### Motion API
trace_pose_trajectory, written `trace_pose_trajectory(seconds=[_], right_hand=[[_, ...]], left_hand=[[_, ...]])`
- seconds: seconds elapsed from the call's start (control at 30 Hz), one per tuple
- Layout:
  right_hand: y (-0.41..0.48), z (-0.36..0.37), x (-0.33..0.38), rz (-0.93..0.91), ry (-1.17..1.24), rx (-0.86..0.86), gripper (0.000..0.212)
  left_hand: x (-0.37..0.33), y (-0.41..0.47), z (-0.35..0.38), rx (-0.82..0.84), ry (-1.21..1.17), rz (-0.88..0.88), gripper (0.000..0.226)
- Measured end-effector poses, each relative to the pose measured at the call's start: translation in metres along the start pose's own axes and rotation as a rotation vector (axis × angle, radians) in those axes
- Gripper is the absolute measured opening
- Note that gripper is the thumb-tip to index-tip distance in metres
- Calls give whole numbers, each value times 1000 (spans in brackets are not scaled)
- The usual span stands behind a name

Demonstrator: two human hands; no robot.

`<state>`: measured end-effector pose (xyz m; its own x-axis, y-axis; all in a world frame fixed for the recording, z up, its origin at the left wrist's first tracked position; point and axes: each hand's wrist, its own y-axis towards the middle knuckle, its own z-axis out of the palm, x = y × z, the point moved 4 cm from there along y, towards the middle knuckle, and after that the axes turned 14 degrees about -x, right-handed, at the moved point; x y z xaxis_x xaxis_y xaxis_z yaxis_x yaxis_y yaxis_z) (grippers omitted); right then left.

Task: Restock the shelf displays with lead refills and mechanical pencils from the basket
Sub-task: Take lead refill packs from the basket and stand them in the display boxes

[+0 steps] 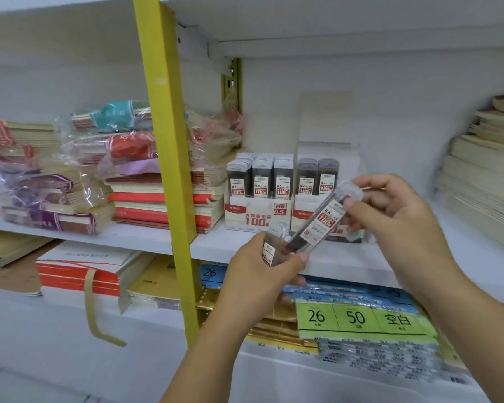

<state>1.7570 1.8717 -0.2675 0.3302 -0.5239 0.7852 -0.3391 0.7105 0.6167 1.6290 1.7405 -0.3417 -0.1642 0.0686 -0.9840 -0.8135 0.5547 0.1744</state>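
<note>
Fingers (361,202) pinch lead case (320,222); display box (253,221) holds refills (261,178)

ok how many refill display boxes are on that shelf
2, side by side on the shelf: the left display box, marked HB 0.5, and the right display box, partly behind the refill case in the right hand. The hands may hide more.

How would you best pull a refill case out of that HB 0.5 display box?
Probably pinch the front refill case by its top, coming from above: the cases stand upright, packed close, and the display box front hides their lower part.
</note>
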Motion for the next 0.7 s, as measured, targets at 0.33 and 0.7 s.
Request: trace_pose_trajectory(seconds=[0.33, 0.7], right_hand=[[72, 69, 32, -447, -540, 104, 23], [90, 94, -8, -479, -991, 230, 22]], left_hand=[[-2, 20, -45, -292, 135, 196, 35], [-4, 23, -50, -207, 119, 234, 25]])
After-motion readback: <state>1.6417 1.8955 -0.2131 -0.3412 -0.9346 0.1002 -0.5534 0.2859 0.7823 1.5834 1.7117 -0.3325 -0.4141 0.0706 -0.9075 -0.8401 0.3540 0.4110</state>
